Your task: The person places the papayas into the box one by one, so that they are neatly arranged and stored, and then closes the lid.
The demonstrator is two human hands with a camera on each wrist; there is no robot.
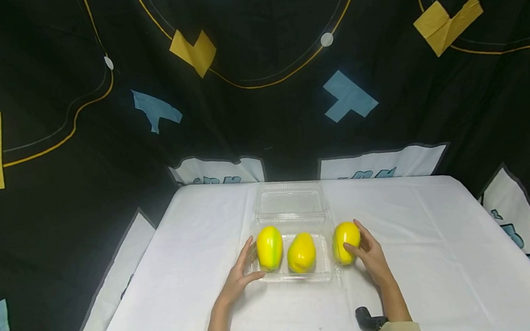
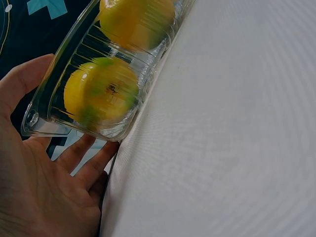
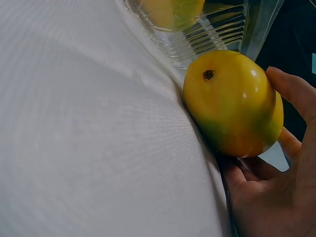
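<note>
A clear plastic clamshell box [image 1: 323, 275] lies with its lid [image 1: 289, 201] folded back. Two yellow mangoes are in its base: one at the left [image 1: 269, 247] with a green streak, another [image 1: 301, 252] right of it. My left hand [image 1: 238, 282] touches the box's left end, thumb near the front corner, fingers spread and fairly straight along the side; it holds no fruit. Just outside the box's right end is a third mango [image 3: 234, 103], at table level. My right hand [image 1: 371, 257] grips it from the right, thumb on the near side and fingers on the far side.
A white cloth covers the table [image 1: 434, 256]. Black curtains [image 1: 261, 123] with yellow and blue patches hang behind and at the sides. Dark wrist mounts [image 1: 370, 320] sit on both forearms.
</note>
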